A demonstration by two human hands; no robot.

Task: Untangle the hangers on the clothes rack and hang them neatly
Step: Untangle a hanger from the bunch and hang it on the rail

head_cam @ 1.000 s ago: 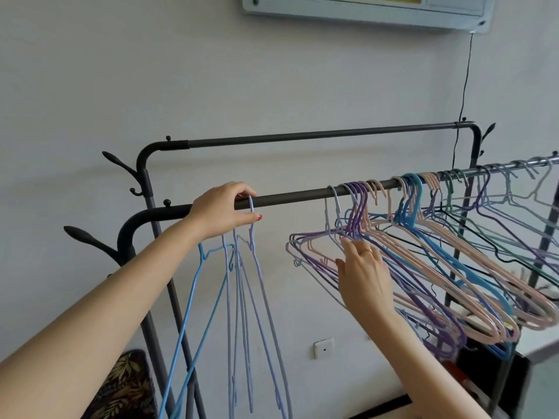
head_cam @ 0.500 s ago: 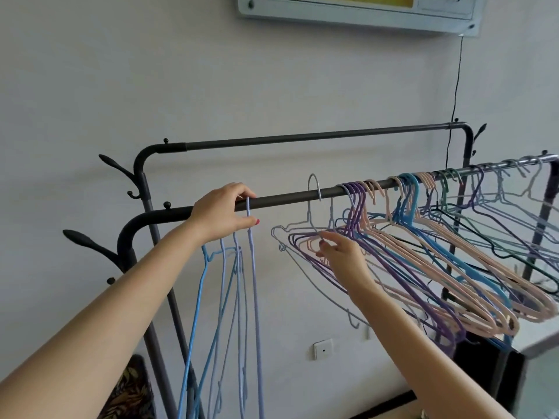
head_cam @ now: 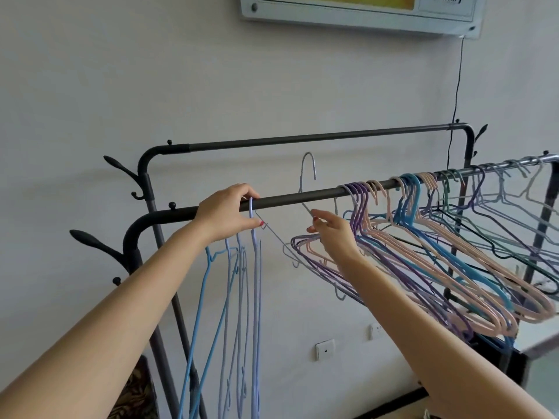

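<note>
A dark metal clothes rack has a near rail [head_cam: 302, 197] and a higher far rail [head_cam: 302, 139]. My left hand [head_cam: 225, 214] grips the near rail at its left end, over the hooks of a few blue hangers [head_cam: 242, 297] that hang straight down. My right hand [head_cam: 332, 234] pinches a pale grey wire hanger [head_cam: 308, 170] by its shoulder; its hook stands above the near rail, off it. A tangled bunch of purple, pink and blue hangers [head_cam: 423, 255] fills the rail to the right.
Coat hooks [head_cam: 96, 241] stick out from the rack's left post. A framed board [head_cam: 357, 7] hangs high on the wall, with a black cable [head_cam: 456, 86] running down from it. Wall sockets [head_cam: 325, 349] sit low. A dark cabinet [head_cam: 499, 358] stands at the lower right.
My right hand has lifted the grey hanger out of the bunch and moved it left; its hook now stands above the rail. My left hand has stayed on the rail.
</note>
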